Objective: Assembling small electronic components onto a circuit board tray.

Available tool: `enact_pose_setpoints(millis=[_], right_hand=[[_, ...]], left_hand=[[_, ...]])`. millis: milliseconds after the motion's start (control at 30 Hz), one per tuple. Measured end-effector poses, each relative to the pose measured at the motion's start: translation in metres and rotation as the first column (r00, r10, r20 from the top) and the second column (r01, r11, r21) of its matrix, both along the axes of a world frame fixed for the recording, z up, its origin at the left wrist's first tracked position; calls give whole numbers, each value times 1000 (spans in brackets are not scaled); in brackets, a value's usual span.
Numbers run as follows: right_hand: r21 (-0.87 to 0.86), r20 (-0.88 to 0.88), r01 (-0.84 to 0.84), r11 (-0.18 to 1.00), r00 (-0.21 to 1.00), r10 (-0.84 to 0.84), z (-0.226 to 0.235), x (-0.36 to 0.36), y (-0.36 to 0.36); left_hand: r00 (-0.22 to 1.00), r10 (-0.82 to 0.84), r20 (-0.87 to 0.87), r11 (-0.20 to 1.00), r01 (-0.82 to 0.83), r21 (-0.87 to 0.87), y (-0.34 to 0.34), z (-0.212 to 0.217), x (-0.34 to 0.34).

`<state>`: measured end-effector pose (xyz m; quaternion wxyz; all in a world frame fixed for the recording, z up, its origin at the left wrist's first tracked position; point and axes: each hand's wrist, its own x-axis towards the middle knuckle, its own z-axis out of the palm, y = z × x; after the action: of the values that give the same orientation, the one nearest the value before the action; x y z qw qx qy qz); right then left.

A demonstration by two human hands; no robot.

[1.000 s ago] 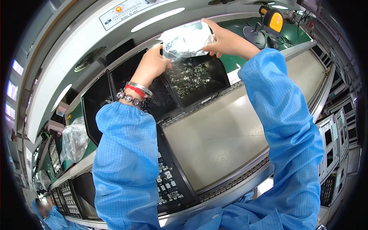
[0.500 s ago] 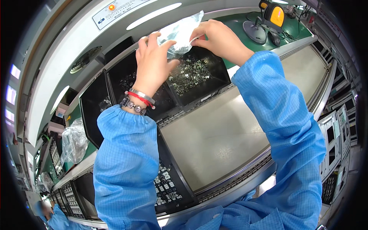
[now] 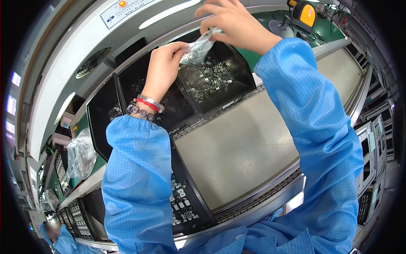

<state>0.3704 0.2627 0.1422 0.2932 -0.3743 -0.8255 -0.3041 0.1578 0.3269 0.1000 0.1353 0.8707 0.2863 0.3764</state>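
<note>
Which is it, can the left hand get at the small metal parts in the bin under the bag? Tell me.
Probably yes. The left hand pinches the clear plastic bag just above the open black bin of metal parts; nothing covers them, though it must release the bag.

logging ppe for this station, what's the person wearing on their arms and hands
Both arms are in loose light-blue sleeves with a fine grid weave and gathered cuffs. The left hand and right hand are bare, no gloves. The left wrist carries a red band, a silver bangle and a beaded bracelet.

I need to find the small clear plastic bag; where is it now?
In the head view the clear plastic bag is near the top centre, pinched between the left hand and the right hand, directly above the black bin of small metal parts.
</note>
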Motion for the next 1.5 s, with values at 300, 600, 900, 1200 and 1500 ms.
enact_pose_setpoints(millis=[300,600,900,1200,1500], right_hand=[[-38,188,170,985,969,-160,9,-17,15],[-241,44,184,953,983,-178,1,-14,13],[-458,55,233,858,971,-235,-29,8,21],[144,232,-151,978,966,115,-49,-1,2],[126,318,-221,967,932,172,-57,-5,-7]], left_hand=[[989,-51,-141,990,69,122,4,0,-11],[966,95,-242,995,-97,4,12,-6,-12],[998,41,-49,999,-42,-25,4,1,-11],[944,-307,-120,943,286,-169,12,3,-5],[994,-77,-80,881,30,-472,32,-5,11]])
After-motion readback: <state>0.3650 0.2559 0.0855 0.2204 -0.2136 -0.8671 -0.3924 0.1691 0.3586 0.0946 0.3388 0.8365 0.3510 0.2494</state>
